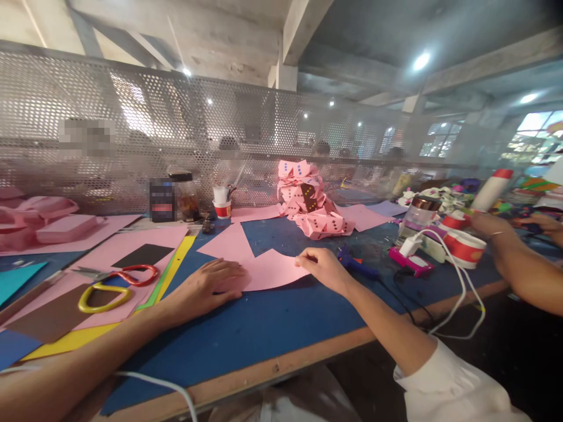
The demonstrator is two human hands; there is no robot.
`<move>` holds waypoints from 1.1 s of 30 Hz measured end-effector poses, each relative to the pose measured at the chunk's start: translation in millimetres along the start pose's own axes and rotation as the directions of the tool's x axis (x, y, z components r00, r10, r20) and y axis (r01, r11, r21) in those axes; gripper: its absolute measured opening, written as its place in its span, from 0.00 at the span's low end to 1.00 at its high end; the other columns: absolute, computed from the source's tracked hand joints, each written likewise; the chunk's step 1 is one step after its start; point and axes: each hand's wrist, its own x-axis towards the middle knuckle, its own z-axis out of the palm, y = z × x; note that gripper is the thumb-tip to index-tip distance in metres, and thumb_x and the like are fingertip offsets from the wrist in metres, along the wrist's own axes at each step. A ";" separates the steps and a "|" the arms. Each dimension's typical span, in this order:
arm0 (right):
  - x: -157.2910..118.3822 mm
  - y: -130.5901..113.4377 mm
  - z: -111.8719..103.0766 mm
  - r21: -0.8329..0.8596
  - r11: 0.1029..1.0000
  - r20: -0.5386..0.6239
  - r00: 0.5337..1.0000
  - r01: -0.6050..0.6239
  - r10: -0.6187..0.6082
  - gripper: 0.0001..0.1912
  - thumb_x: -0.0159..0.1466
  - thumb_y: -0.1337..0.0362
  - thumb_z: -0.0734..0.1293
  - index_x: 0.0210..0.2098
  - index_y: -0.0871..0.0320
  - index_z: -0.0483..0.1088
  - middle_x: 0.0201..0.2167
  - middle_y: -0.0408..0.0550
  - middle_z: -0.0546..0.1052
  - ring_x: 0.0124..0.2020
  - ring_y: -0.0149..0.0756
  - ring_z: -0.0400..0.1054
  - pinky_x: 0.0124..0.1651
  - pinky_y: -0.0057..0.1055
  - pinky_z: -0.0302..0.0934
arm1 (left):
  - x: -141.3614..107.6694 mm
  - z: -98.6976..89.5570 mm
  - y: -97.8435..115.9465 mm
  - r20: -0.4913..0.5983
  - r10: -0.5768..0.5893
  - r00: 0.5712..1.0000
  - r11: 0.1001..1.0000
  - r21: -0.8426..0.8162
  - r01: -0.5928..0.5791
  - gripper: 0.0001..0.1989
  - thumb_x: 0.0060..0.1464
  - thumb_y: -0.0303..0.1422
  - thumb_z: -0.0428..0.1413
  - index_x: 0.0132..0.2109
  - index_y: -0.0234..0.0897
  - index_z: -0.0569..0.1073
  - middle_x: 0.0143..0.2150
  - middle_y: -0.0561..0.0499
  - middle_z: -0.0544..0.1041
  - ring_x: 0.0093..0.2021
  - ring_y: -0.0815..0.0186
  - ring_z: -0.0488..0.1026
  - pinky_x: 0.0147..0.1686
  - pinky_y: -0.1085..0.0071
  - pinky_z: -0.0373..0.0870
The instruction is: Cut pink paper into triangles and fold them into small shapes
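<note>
A sheet of pink paper (272,271) with cut edges lies on the blue tabletop between my hands. My left hand (215,280) rests flat on its left end, fingers stretched out and slightly apart. At the right end, my right hand (321,265) pinches the paper's edge between thumb and fingers, and that side looks slightly lifted. Another pink piece (229,241) lies just behind, its near part overlapped by the sheet. Further back stands a folded pink paper figure (303,199) with rows of coloured dots. A blue glue gun (358,264) lies right of my right hand.
Scissors (118,284) with red and yellow handles lie on coloured sheets at the left. Pink paper pieces (65,227) are stacked behind them. A pink power strip (411,261) with white cable, a jar (420,218) and paper cups (466,246) stand right, near a co-worker's arm (519,258).
</note>
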 end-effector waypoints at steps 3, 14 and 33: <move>3.9 3.4 -1.7 0.083 0.996 0.002 1.000 -0.025 0.025 0.16 0.66 0.55 0.64 0.32 0.58 0.79 0.32 0.45 0.82 0.34 0.34 0.71 0.37 0.28 0.58 | 0.2 -0.3 -1.5 -0.022 0.028 0.999 1.000 -0.001 -0.028 0.17 0.66 0.42 0.54 0.58 0.47 0.75 0.58 0.50 0.79 0.59 0.59 0.74 0.64 0.59 0.66; 5.1 6.4 -1.6 0.093 0.995 -0.001 0.999 -0.035 0.035 0.21 0.68 0.51 0.62 0.35 0.60 0.79 0.31 0.45 0.80 0.33 0.34 0.71 0.37 0.28 0.60 | 2.8 -6.9 5.0 -0.106 0.099 0.989 0.995 0.037 -0.095 0.13 0.69 0.38 0.50 0.50 0.44 0.79 0.49 0.51 0.83 0.50 0.63 0.80 0.63 0.58 0.67; -35.0 -16.4 28.5 -0.323 0.847 0.121 0.906 0.422 -0.405 0.04 0.65 0.63 0.73 0.37 0.55 0.77 0.37 0.45 0.81 0.44 0.37 0.72 0.53 0.36 0.57 | -5.0 -14.7 35.1 -0.077 0.185 0.980 0.980 0.089 -0.178 0.09 0.67 0.29 0.50 0.38 0.40 0.73 0.34 0.51 0.77 0.39 0.64 0.75 0.47 0.65 0.70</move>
